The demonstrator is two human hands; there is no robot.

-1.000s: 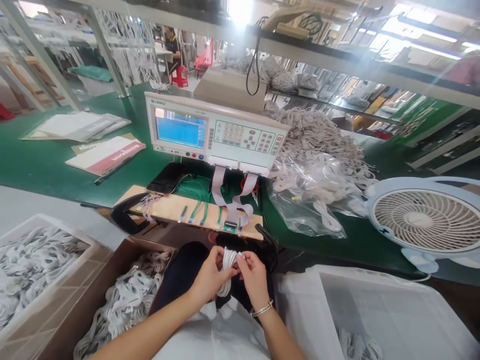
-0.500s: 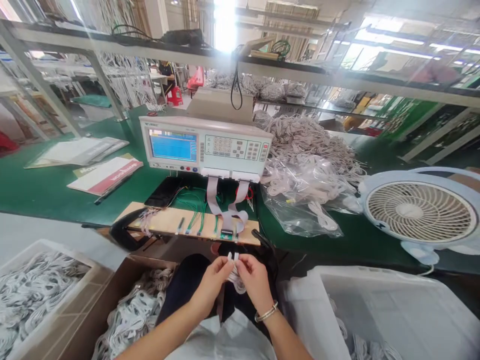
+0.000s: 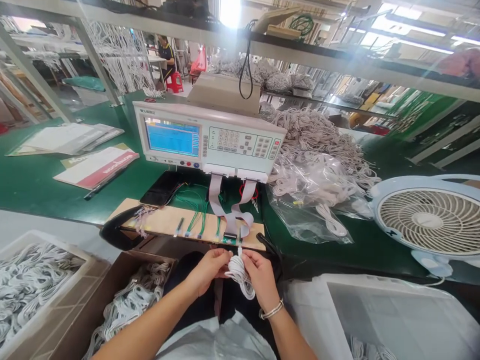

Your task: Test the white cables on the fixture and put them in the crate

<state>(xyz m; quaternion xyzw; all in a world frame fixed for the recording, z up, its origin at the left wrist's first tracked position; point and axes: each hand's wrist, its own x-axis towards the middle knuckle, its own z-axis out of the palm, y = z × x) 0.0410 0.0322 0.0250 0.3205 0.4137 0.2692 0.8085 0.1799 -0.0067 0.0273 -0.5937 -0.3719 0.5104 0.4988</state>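
My left hand (image 3: pixel 208 268) and my right hand (image 3: pixel 261 277) are together over my lap, both pinched on a coiled white cable (image 3: pixel 240 275). The coil hangs between the two hands, its plug ends held up near the fingertips. Just beyond them lies a wooden test board (image 3: pixel 187 224) with green wires and grey ribbon leads running up to a cable tester (image 3: pixel 208 137) with a blue screen. The cable ends sit close to the socket at the board's front edge (image 3: pixel 229 237).
A cardboard box of white cables (image 3: pixel 123 305) and a white bin of cables (image 3: pixel 26 280) stand at my left. A white plastic-lined crate (image 3: pixel 382 315) is at my right. A bag and heap of cables (image 3: pixel 318 165), a fan (image 3: pixel 427 220), papers (image 3: pixel 93 162) and a phone (image 3: pixel 163 190) lie on the green bench.
My hands have lifted forward toward the board's front edge with the cable; the coil now hangs lower between them, with its ends brought up near the socket.
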